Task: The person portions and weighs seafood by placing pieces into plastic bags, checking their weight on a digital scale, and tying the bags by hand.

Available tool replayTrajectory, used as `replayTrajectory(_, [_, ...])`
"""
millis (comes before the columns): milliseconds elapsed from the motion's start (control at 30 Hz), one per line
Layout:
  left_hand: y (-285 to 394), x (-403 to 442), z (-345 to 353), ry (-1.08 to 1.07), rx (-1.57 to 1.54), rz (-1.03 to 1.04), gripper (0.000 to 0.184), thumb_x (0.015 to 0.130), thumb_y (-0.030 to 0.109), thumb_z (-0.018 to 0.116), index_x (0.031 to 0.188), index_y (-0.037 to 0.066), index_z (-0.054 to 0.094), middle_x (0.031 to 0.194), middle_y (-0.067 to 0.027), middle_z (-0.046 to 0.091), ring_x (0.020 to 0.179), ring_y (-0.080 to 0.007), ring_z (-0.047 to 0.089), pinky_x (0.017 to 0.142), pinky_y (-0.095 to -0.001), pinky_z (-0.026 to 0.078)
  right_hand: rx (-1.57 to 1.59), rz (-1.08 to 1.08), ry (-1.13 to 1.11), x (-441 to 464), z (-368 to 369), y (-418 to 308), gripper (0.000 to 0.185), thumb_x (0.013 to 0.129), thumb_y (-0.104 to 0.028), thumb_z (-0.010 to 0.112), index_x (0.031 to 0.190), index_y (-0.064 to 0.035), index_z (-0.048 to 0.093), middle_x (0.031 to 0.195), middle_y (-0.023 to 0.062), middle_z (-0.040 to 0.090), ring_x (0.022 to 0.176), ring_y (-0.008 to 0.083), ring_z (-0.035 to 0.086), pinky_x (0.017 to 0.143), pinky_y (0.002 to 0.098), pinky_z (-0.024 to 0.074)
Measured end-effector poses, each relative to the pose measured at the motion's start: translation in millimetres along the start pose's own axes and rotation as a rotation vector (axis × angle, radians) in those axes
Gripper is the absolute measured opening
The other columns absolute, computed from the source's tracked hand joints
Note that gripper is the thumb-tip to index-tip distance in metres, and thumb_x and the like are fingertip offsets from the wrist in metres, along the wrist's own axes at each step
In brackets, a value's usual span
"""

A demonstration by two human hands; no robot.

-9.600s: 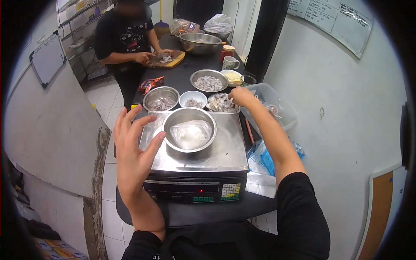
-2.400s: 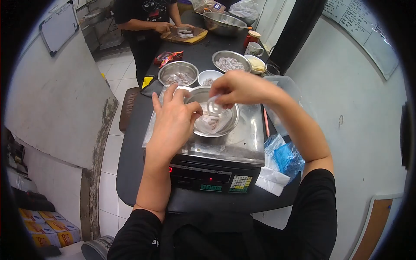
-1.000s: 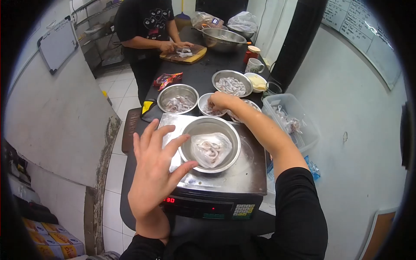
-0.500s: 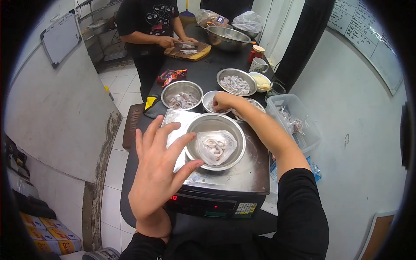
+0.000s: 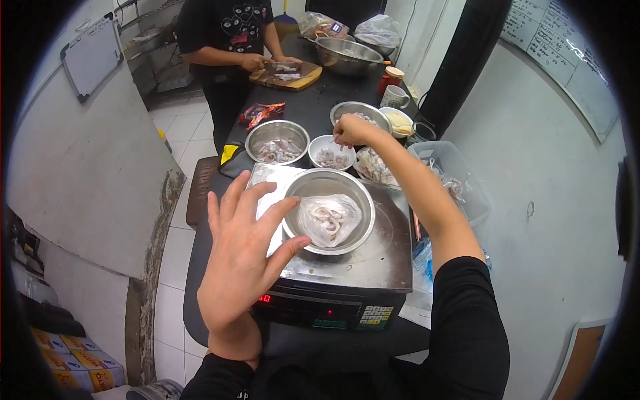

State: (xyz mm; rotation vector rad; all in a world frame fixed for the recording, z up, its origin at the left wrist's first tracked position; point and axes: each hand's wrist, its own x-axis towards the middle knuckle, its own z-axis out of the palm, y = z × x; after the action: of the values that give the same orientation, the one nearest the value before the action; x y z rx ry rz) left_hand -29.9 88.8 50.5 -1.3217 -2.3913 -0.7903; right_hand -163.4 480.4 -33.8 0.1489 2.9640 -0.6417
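Observation:
My left hand [image 5: 243, 250] is open, fingers spread, at the left rim of a steel bowl [image 5: 365, 230]. Inside that bowl lies a clear plastic bag [image 5: 347, 223] with white squid pieces [image 5: 328, 217] in it. The bowl stands on the metal plate of a digital scale [image 5: 393, 260], whose red digits are partly covered by my left wrist. Over the back edge of a small white bowl [image 5: 331, 159] of cut squid, my right hand [image 5: 353, 130] is closed, with what look like pale squid bits at its fingertips.
Behind the scale are a steel bowl of squid [image 5: 278, 142], another steel bowl [image 5: 362, 113] and a bowl of squid parts [image 5: 375, 165]. A plastic tub [image 5: 467, 193] stands right. Across the table, a person [image 5: 227, 53] works at a cutting board [image 5: 287, 75].
My right hand has risen out of the small white bowl towards its back right edge. My left hand stays spread by the steel bowl. The view has shifted slightly.

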Motion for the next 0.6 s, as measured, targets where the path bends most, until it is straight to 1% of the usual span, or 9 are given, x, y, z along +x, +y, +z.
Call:
replayTrajectory(133, [1.7, -0.8, -4.1, 0.021, -0.002, 0.006, 0.044, 0.080, 0.035, 0.073, 0.116, 0.013, 0.065, 0.128, -0.0156, 0.053, 0.134, -0.0406, 0.036, 0.107, -0.0640, 0.021, -0.197, -0.113, -0.019, 16.5, 30.4, 12.7, 0.016, 0.077, -0.017, 0.072, 0.083, -0.0020, 0.074, 0.067, 0.0118, 0.069, 0.056, 0.0187, 0.067, 0.057, 0.0336, 0.0537])
replayTrajectory(200, [1.2, -1.7, -3.7, 0.025, 0.009, 0.004, 0.044, 0.080, 0.036, 0.073, 0.116, 0.013, 0.065, 0.128, -0.0152, 0.053, 0.134, -0.0405, 0.035, 0.107, -0.0649, 0.020, -0.313, -0.065, -0.154, 16.2, 42.3, 0.5, 0.017, 0.072, -0.020, 0.074, 0.079, -0.0045, 0.075, 0.068, 0.0135, 0.069, 0.060, 0.0216, 0.068, 0.059, 0.0362, 0.0531])
replayTrajectory(233, [0.9, -2.3, -2.9, 0.025, 0.004, 0.005, 0.044, 0.080, 0.036, 0.073, 0.117, 0.013, 0.065, 0.128, -0.0150, 0.053, 0.134, -0.0404, 0.035, 0.107, -0.0654, 0.020, -0.313, -0.073, -0.152, 20.8, 52.7, 1.3, 0.017, 0.072, -0.020, 0.074, 0.079, -0.0045, 0.075, 0.068, 0.0135, 0.069, 0.060, 0.0216, 0.068, 0.059, 0.0362, 0.0531])
replayTrajectory(300, [0.7, -2.7, -3.1, 0.019, -0.007, 0.008, 0.043, 0.081, 0.036, 0.073, 0.117, 0.013, 0.065, 0.129, -0.0144, 0.052, 0.135, -0.0402, 0.034, 0.107, -0.0660, 0.020, -0.466, -0.091, -0.154, 27.9, 66.6, 1.5, 0.019, 0.068, -0.020, 0.074, 0.079, -0.0043, 0.075, 0.070, 0.0149, 0.069, 0.063, 0.0254, 0.068, 0.061, 0.0375, 0.0526])
replayTrajectory(333, [0.5, -2.1, -2.5, 0.021, -0.006, 0.008, 0.043, 0.081, 0.036, 0.073, 0.117, 0.013, 0.065, 0.129, -0.0144, 0.052, 0.135, -0.0402, 0.034, 0.107, -0.0660, 0.020, -0.468, -0.092, -0.153, 29.7, 66.4, 3.3, 0.019, 0.068, -0.020, 0.074, 0.079, -0.0043, 0.075, 0.070, 0.0149, 0.069, 0.063, 0.0254, 0.068, 0.061, 0.0375, 0.0526])
replayTrajectory(400, [-1.0, -0.7, 0.5, 0.006, -0.029, 0.028, 0.044, 0.083, 0.035, 0.071, 0.120, 0.013, 0.062, 0.127, -0.0169, 0.050, 0.133, -0.0419, 0.034, 0.103, -0.0713, 0.019, -0.466, -0.155, -0.137, 29.6, 65.1, 5.7, 0.019, 0.066, -0.019, 0.072, 0.078, -0.0045, 0.075, 0.069, 0.0155, 0.068, 0.064, 0.0270, 0.067, 0.063, 0.0379, 0.0525])
replayTrajectory(433, [-1.7, -0.6, 2.4, 0.008, -0.030, 0.026, 0.044, 0.083, 0.035, 0.071, 0.120, 0.013, 0.062, 0.127, -0.0169, 0.050, 0.133, -0.0419, 0.034, 0.103, -0.0713, 0.019, -0.467, -0.155, -0.139, 29.0, 64.2, 5.3, 0.019, 0.066, -0.019, 0.072, 0.078, -0.0045, 0.075, 0.069, 0.0155, 0.068, 0.064, 0.0270, 0.067, 0.063, 0.0379, 0.0525])
replayTrajectory(500, [-3.2, -0.2, 5.9, -0.004, -0.014, 0.017, 0.044, 0.083, 0.035, 0.071, 0.120, 0.012, 0.062, 0.127, -0.0170, 0.050, 0.133, -0.0419, 0.033, 0.103, -0.0720, 0.019, -0.398, -0.078, -0.204, 25.9, 59.9, 2.1, 0.019, 0.067, -0.021, 0.073, 0.077, -0.0054, 0.075, 0.069, 0.0155, 0.069, 0.064, 0.0269, 0.067, 0.062, 0.0379, 0.0523])
replayTrajectory(600, [-2.7, -0.5, 3.7, -0.001, -0.009, 0.024, 0.044, 0.083, 0.034, 0.071, 0.120, 0.012, 0.062, 0.127, -0.0172, 0.050, 0.133, -0.0420, 0.033, 0.102, -0.0724, 0.019, -0.302, -0.052, -0.227, 19.3, 51.8, -2.1, 0.021, 0.067, -0.024, 0.074, 0.079, -0.0064, 0.076, 0.070, 0.0156, 0.069, 0.064, 0.0278, 0.067, 0.063, 0.0374, 0.0527])
